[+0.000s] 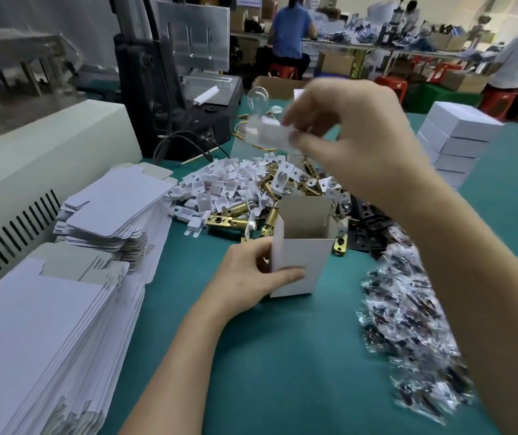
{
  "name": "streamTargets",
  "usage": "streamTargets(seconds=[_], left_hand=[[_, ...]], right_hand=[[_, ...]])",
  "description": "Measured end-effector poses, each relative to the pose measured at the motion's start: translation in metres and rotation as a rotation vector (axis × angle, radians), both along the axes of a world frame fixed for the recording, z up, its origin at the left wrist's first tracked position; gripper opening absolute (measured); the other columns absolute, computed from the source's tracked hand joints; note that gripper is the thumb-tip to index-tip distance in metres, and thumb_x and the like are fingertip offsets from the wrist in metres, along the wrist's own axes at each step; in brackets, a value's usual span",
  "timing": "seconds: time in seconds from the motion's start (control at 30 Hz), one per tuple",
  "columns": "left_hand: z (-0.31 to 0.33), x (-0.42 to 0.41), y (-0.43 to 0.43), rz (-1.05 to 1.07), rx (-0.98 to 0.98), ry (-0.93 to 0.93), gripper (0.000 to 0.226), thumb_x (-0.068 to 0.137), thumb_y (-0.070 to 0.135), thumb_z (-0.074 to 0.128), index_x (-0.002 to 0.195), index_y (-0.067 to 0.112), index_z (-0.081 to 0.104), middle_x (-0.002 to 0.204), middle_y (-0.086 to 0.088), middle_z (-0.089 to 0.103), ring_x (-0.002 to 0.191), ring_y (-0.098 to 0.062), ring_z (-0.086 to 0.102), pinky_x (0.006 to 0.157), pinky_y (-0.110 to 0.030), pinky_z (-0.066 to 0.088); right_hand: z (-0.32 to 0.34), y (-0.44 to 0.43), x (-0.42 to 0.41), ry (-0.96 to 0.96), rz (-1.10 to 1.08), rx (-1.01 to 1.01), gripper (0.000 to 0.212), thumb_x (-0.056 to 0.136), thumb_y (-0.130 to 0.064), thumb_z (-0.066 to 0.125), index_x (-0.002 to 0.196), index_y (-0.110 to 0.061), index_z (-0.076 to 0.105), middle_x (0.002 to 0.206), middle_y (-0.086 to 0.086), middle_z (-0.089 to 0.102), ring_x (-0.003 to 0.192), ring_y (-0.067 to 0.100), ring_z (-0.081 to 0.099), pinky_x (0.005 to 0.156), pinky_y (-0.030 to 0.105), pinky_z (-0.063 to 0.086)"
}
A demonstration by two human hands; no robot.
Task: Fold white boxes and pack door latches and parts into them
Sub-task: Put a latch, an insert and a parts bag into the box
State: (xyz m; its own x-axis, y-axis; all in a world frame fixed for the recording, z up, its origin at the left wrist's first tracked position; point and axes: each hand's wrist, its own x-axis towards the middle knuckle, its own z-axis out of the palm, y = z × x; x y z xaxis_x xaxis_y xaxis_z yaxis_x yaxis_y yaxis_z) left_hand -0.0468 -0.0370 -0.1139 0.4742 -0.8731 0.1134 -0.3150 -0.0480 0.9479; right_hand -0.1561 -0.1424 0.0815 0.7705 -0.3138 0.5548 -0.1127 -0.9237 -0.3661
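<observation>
1. Your left hand (251, 274) grips the one open white box (301, 255), fingers curled round its left edge.
2. The box stands upright on the green desk (283, 356), directly in front of you. Its long axis is vertical, its open mouth points up and its rear flap is raised.
3. Your right hand (345, 130), raised above the box, pinches one white part (267, 135). The part is blurred, with its long axis roughly level and pointing left.
4. Just behind the box lie one heap of brass latches (235, 219) and one heap of white parts (220, 180), too tangled to count.
5. Two stacks of flat box blanks (110, 208) sit at your left, and one stack of closed boxes (458, 142) stands far right.
</observation>
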Motion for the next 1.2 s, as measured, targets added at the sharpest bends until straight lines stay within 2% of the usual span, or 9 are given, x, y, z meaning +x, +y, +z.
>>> streamTargets(seconds=[0.13, 0.37, 0.47, 0.57, 0.7, 0.8, 0.9, 1.1, 1.2], left_hand=[[0.004, -0.001, 0.002, 0.014, 0.011, -0.003, 0.047, 0.067, 0.058, 0.084, 0.111, 0.041, 0.077, 0.101, 0.022, 0.078, 0.091, -0.001, 0.074, 0.079, -0.022, 0.060], [0.005, -0.001, 0.003, 0.036, -0.011, 0.010, 0.035, 0.082, 0.028, 0.091, 0.114, 0.034, 0.078, 0.101, 0.016, 0.080, 0.093, -0.008, 0.075, 0.081, -0.021, 0.059], [0.005, -0.001, 0.002, 0.038, -0.009, 0.017, 0.034, 0.081, 0.029, 0.091, 0.112, 0.034, 0.078, 0.100, 0.012, 0.080, 0.094, -0.017, 0.075, 0.082, -0.031, 0.061], [0.004, 0.001, 0.003, 0.035, -0.006, 0.011, 0.037, 0.077, 0.039, 0.088, 0.111, 0.035, 0.077, 0.100, 0.012, 0.080, 0.092, -0.014, 0.075, 0.084, -0.036, 0.062], [0.005, 0.002, 0.003, 0.041, -0.007, 0.033, 0.042, 0.070, 0.052, 0.085, 0.109, 0.038, 0.076, 0.102, 0.012, 0.080, 0.094, -0.016, 0.075, 0.087, -0.045, 0.062], [0.004, 0.003, 0.002, 0.029, -0.019, 0.043, 0.045, 0.070, 0.054, 0.084, 0.111, 0.037, 0.077, 0.105, 0.011, 0.080, 0.098, -0.022, 0.075, 0.091, -0.051, 0.061], [0.004, 0.003, 0.002, 0.013, -0.010, 0.041, 0.050, 0.070, 0.054, 0.083, 0.116, 0.037, 0.076, 0.109, 0.015, 0.079, 0.102, -0.015, 0.076, 0.095, -0.047, 0.061], [0.006, 0.004, 0.001, 0.009, -0.017, 0.043, 0.044, 0.069, 0.057, 0.083, 0.110, 0.048, 0.074, 0.109, 0.018, 0.079, 0.103, -0.012, 0.075, 0.097, -0.046, 0.060], [0.005, 0.004, 0.001, 0.010, -0.016, 0.041, 0.044, 0.068, 0.058, 0.083, 0.111, 0.047, 0.074, 0.109, 0.019, 0.079, 0.103, -0.008, 0.075, 0.097, -0.042, 0.061]], right_hand=[[-0.002, -0.025, -0.034, 0.160, -0.097, -0.108, 0.015, 0.092, -0.008, 0.071, 0.099, -0.018, 0.080, 0.091, -0.004, 0.074, 0.086, 0.013, 0.068, 0.086, 0.038, 0.057], [-0.027, -0.013, -0.032, 0.396, -0.079, -0.200, 0.021, 0.095, -0.014, 0.063, 0.099, -0.030, 0.076, 0.101, -0.009, 0.071, 0.097, 0.018, 0.065, 0.086, 0.040, 0.053], [-0.037, -0.003, -0.022, 0.463, -0.050, -0.228, 0.024, 0.096, -0.014, 0.060, 0.101, -0.032, 0.076, 0.105, -0.010, 0.071, 0.099, 0.019, 0.065, 0.084, 0.039, 0.054], [-0.047, 0.002, -0.015, 0.513, -0.033, -0.214, 0.020, 0.098, -0.016, 0.060, 0.103, -0.030, 0.073, 0.101, -0.009, 0.071, 0.097, 0.019, 0.065, 0.083, 0.040, 0.054], [-0.059, 0.002, -0.013, 0.478, -0.024, -0.162, 0.016, 0.098, -0.015, 0.056, 0.103, -0.026, 0.066, 0.097, -0.008, 0.072, 0.090, 0.020, 0.064, 0.079, 0.041, 0.054], [-0.059, -0.010, -0.020, 0.236, -0.037, -0.041, 0.012, 0.096, -0.018, 0.061, 0.104, -0.024, 0.069, 0.092, -0.009, 0.074, 0.088, 0.019, 0.067, 0.079, 0.042, 0.055], [-0.055, -0.048, -0.031, 0.044, -0.253, -0.077, 0.014, 0.096, -0.018, 0.062, 0.109, -0.018, 0.068, 0.093, -0.003, 0.072, 0.093, 0.023, 0.065, 0.082, 0.045, 0.054], [-0.083, -0.098, -0.039, 0.684, -0.427, -0.106, 0.016, 0.096, -0.021, 0.068, 0.110, -0.019, 0.076, 0.107, 0.001, 0.076, 0.097, 0.022, 0.068, 0.085, 0.039, 0.059], [-0.102, -0.104, -0.040, 0.844, -0.447, -0.130, 0.022, 0.091, -0.028, 0.074, 0.111, -0.019, 0.075, 0.105, 0.002, 0.073, 0.097, 0.024, 0.066, 0.081, 0.039, 0.059]])
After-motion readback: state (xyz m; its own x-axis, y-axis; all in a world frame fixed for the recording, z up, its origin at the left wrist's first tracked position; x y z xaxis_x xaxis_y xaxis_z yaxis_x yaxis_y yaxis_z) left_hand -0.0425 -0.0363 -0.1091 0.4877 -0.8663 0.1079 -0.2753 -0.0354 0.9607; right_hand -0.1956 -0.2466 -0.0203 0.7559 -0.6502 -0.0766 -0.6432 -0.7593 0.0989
